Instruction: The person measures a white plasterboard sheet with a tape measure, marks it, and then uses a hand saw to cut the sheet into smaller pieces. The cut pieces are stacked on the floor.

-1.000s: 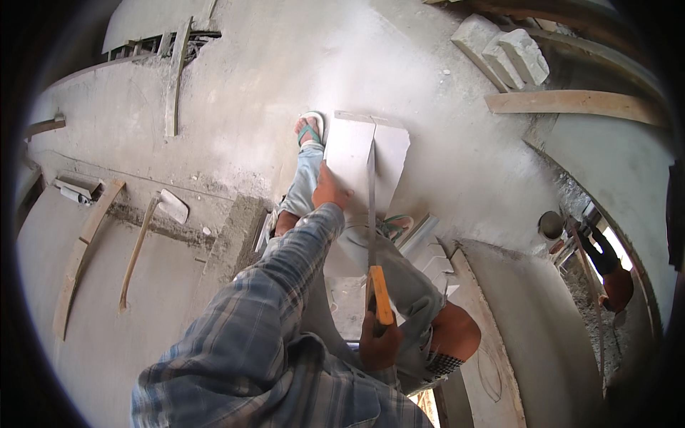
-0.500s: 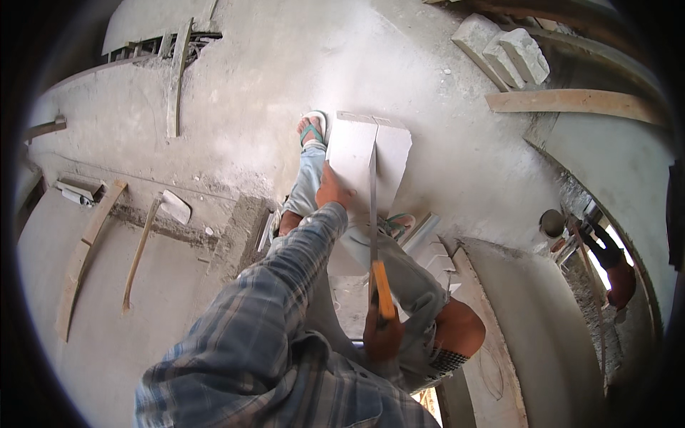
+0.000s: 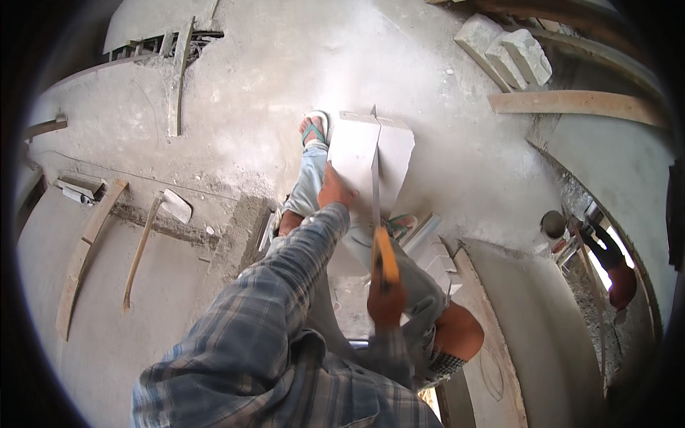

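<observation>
A white lightweight concrete block (image 3: 351,146) stands in front of me between my feet. The blade of a handsaw (image 3: 375,187) sits in a cut that runs through it, and the blade's tip shows past the far edge. My right hand (image 3: 386,303) is closed around the saw's orange and black handle. Against the block's near left side, my left hand (image 3: 334,188) grips the edge, with the thumb lying on the top face. My left foot in a green-strapped sandal (image 3: 313,128) is beside the block; the right one is partly hidden behind my leg.
Several pale blocks (image 3: 505,51) lie at the far right beside a wooden plank (image 3: 578,104). At left are a hoe (image 3: 173,205) and a curved board (image 3: 91,235). Another person (image 3: 619,279) is at the far right, near a round bucket (image 3: 553,224).
My right hand has pushed the saw forward, away from me, so its tip now pokes out beyond the block's far edge. My left hand stays on the block.
</observation>
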Available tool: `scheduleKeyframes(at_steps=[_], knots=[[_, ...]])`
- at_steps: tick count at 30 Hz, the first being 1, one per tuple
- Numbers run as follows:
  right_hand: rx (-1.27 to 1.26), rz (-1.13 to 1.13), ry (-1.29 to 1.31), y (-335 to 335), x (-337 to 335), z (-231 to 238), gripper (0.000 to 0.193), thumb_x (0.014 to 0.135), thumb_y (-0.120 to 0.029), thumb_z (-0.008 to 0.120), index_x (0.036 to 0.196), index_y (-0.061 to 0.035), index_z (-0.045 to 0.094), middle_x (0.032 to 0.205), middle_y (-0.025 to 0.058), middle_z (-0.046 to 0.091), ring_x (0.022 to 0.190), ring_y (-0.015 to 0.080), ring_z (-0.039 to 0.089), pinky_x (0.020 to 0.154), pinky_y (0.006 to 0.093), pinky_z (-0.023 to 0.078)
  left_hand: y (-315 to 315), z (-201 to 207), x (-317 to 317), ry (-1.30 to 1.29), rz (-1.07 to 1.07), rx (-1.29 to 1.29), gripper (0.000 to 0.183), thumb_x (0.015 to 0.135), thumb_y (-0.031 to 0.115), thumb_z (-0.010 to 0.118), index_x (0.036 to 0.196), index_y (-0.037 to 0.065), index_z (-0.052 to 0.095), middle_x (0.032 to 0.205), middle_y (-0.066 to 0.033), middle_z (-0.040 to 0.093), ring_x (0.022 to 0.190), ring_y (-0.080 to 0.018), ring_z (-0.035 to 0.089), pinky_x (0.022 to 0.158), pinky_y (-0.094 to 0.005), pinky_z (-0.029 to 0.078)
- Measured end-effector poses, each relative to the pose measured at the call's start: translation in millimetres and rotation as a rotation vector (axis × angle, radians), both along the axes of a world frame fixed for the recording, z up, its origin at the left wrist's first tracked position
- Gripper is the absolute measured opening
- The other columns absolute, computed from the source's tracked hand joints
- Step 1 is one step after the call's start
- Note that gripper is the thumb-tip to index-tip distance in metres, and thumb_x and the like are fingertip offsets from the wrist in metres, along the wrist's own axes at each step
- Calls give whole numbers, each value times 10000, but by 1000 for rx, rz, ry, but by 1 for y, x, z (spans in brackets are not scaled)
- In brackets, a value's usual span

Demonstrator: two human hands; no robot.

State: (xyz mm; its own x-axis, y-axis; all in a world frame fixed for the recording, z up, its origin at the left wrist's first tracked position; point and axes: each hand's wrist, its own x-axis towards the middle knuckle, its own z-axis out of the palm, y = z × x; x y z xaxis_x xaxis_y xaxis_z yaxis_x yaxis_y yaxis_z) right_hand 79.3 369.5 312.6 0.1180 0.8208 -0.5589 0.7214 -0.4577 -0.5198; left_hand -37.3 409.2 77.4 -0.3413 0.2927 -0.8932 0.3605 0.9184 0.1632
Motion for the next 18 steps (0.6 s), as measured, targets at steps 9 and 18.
scheduleKeyframes(at_steps=[9, 18], knots=[[-47, 64, -125, 52, -7, -110, 409, 895, -237, 639, 1172, 60, 592, 971, 264, 674, 927, 411, 665, 802, 428, 513, -9, -2, 5, 48, 40, 66, 1052, 713, 164, 838, 1516, 119, 161, 1457, -182, 441, 1280, -360, 504, 1023, -433, 448], [64, -164, 363, 46, -8, -101, 494, 959, -107, 518, 1416, 25, 383, 997, 92, 604, 663, 103, 497, 602, 261, 450, -11, 4, -1, -8, 63, 113, 1012, 745, 146, 795, 1529, 144, 156, 1492, -155, 393, 1353, -347, 423, 1055, -453, 418]])
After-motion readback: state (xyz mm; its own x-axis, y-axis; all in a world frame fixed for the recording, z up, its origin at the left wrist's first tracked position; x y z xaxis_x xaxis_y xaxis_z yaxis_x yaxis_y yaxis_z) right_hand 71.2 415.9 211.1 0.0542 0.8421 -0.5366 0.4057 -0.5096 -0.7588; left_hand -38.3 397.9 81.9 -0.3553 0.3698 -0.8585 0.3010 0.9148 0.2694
